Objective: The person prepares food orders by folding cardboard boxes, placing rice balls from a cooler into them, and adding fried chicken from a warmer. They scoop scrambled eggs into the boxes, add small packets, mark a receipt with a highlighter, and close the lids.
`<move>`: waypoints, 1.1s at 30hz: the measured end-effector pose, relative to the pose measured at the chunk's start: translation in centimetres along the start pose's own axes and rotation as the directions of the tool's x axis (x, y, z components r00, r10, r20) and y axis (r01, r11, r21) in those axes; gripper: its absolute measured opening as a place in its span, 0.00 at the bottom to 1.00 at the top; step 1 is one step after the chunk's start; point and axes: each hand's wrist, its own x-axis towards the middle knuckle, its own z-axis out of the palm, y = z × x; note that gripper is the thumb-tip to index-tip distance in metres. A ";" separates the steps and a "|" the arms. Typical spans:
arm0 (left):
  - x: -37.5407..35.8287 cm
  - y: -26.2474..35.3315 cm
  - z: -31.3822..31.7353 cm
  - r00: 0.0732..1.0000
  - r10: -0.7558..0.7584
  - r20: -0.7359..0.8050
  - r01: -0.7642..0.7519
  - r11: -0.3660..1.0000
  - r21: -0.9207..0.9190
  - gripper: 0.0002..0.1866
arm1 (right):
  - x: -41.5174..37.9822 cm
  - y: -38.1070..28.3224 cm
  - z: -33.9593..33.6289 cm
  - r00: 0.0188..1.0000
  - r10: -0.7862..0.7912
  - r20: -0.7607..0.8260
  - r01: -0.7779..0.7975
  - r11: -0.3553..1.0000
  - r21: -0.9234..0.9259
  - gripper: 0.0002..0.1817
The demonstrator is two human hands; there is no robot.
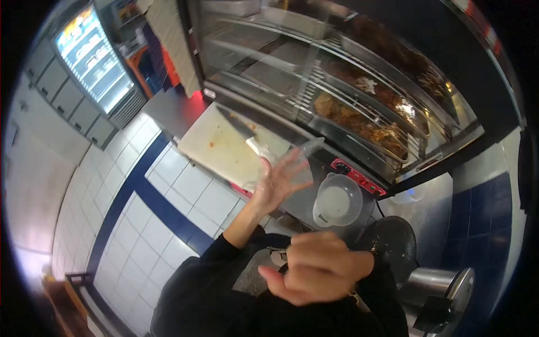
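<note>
My left hand is raised above the right end of a white cutting board, palm up and fingers spread. A loose, clear plastic glove covers it, the thin film reaching past the fingertips. Close to my chest is my right hand, without a glove and slightly blurred. Its fingers are curled in, with the thumb pointing left; nothing shows sticking out of it. A knife with a white handle lies across the board, beside small orange-brown food scraps. The left hand partly covers the board's near right corner.
A clear plastic tub stands on the metal counter, right of the board. Behind rises a glass-fronted warming cabinet with trays of cooked food and red control panels. At lower right are a dark round seat and a metal bin.
</note>
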 end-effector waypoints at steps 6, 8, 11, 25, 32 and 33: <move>-3.6 2.9 -0.5 0.976 0.140 -0.168 -0.145 0.989 -0.018 0.54 | 2.1 -3.7 0.4 0.961 -0.278 -0.001 0.255 0.880 0.400 0.13; -4.2 3.0 -0.8 0.983 0.105 -0.152 -0.109 0.994 -0.018 0.53 | 1.5 -3.8 1.0 0.936 -0.334 -0.115 0.349 0.824 0.446 0.13; -3.3 4.3 -0.3 0.993 0.052 -0.110 -0.038 0.991 0.125 0.51 | 1.9 -4.2 1.1 0.939 -0.292 -0.180 0.341 0.845 0.412 0.17; 0.3 0.4 2.4 0.985 -0.019 0.170 0.047 0.985 -0.164 0.43 | -6.8 10.1 5.0 0.948 0.298 -0.110 -0.316 0.845 -0.432 0.20; 1.5 -2.6 -0.1 0.991 -0.104 0.089 0.123 0.963 -0.240 0.43 | -11.0 13.4 6.5 0.888 0.359 -0.287 -0.449 0.809 -0.379 0.09; 1.8 -3.0 -0.3 0.990 -0.119 0.071 0.134 0.953 -0.272 0.42 | -10.8 13.1 6.4 0.870 0.350 -0.348 -0.468 0.808 -0.358 0.08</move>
